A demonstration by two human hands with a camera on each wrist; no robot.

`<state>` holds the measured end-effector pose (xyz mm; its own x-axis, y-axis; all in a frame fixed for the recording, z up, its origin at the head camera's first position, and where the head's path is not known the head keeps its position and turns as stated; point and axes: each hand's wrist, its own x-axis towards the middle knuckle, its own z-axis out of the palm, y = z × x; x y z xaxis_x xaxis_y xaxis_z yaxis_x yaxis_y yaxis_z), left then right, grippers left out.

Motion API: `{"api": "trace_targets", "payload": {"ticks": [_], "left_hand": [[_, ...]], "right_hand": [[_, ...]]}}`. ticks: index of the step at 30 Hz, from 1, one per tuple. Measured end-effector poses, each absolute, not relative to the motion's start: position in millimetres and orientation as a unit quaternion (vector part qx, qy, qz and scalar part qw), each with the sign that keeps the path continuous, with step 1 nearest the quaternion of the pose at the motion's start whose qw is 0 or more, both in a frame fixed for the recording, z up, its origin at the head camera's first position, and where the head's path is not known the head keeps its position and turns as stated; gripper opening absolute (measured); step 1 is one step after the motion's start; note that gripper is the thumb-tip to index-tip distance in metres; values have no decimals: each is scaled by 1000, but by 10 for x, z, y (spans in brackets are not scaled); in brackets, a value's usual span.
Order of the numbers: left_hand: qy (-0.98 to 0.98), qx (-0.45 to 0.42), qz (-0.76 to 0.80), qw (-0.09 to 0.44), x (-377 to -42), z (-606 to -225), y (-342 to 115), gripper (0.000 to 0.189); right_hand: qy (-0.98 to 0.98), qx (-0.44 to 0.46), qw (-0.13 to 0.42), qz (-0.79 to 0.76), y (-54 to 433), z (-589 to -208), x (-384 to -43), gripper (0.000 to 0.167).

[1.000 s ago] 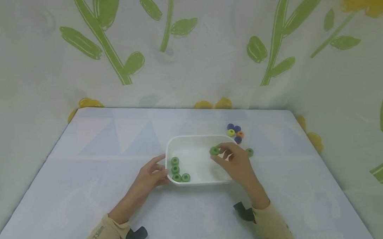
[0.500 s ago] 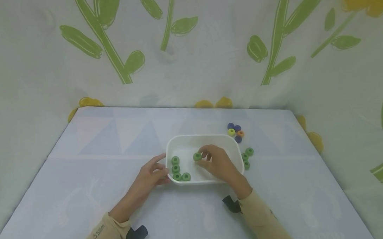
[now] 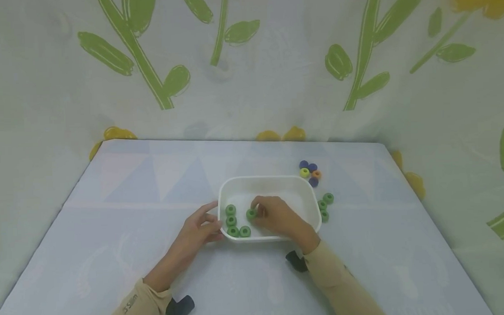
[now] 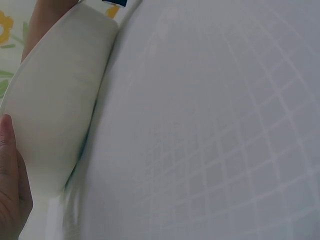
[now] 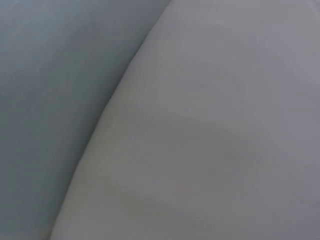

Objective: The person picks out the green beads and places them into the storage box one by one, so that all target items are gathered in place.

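A white tray (image 3: 292, 185) stands mid-table in the head view. My left hand (image 3: 199, 230) holds its left end, thumb at the rim; the left wrist view also shows the fingers (image 4: 9, 167) against the tray's outer wall (image 4: 65, 85). Low over the tray floor, my right hand (image 3: 276, 217) pinches a green bead (image 3: 251, 217) between thumb and fingertips. Several green beads (image 3: 228, 221) lie inside along the tray's left end, with one green bead (image 3: 245, 235) to their right. In the right wrist view only the tray's wall (image 5: 200, 140) shows; the hand is out of sight.
Right outside the tray lie 3 more green beads (image 3: 328, 202). Behind its far right corner is a small cluster with dark blue beads (image 3: 313, 182), a yellow bead (image 3: 304, 175) and an orange bead (image 3: 317, 177). A flower-printed curtain (image 3: 275, 96) backs the table.
My right hand has moved left and lower with the green bead, from the tray's right part toward the row of beads. The beads at right came into view. The left hand stays put.
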<state>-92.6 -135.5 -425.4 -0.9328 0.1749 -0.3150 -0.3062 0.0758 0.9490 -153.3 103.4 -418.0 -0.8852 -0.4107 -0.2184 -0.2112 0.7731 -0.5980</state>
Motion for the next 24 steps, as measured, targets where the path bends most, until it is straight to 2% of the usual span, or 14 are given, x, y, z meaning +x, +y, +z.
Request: {"api": "trace_targets", "payload": {"ticks": [7, 12, 17, 24], "left_hand": [[713, -42, 679, 171, -934, -4246, -1367, 64], [710, -45, 681, 175, -957, -4284, -1347, 65], [706, -42, 683, 180, -966, -4296, -1331, 65], [712, -43, 679, 175, -938, -4239, -1367, 64]], "right_hand": [[929, -174, 136, -297, 912, -4139, -1564, 24], [928, -184, 105, -305, 892, -4167, -1563, 17], [929, -172, 119, -306, 885, -4191, -1545, 11], [926, -187, 125, -304, 799, -4156, -1549, 20]]}}
